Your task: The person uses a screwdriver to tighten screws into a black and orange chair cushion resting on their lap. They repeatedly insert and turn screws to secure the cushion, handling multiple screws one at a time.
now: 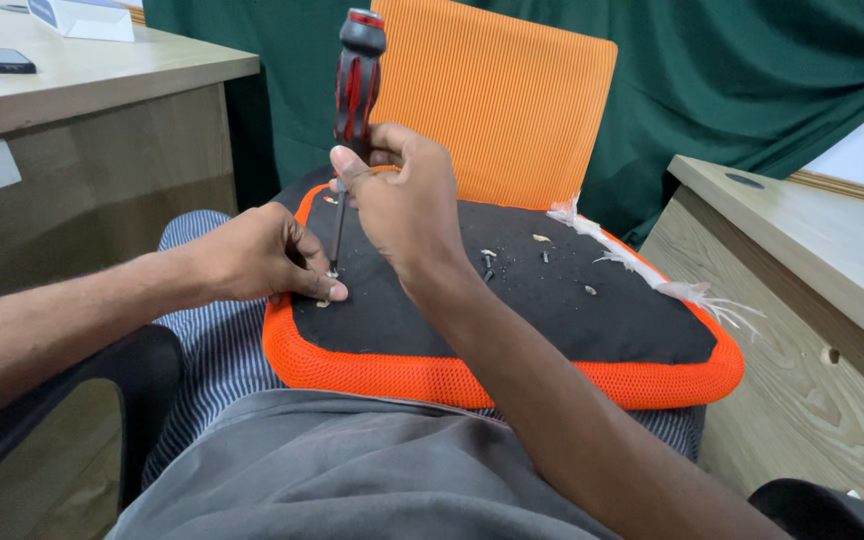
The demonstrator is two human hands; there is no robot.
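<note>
Upright over the near-left part of the black underside of an orange chair seat (372,375) stands a red-and-black screwdriver (356,80), its tip at a small screw (333,273), and the right hand (402,200) is closed firmly round the lower handle, seemingly to keep the shaft plumb. Just left of the tip, the left hand (257,260) lies on the fabric with fingers pinched at the screw, apparently steadying it. Loose screws (488,262) lie farther right, with a wooden desk (92,110) far left.
</note>
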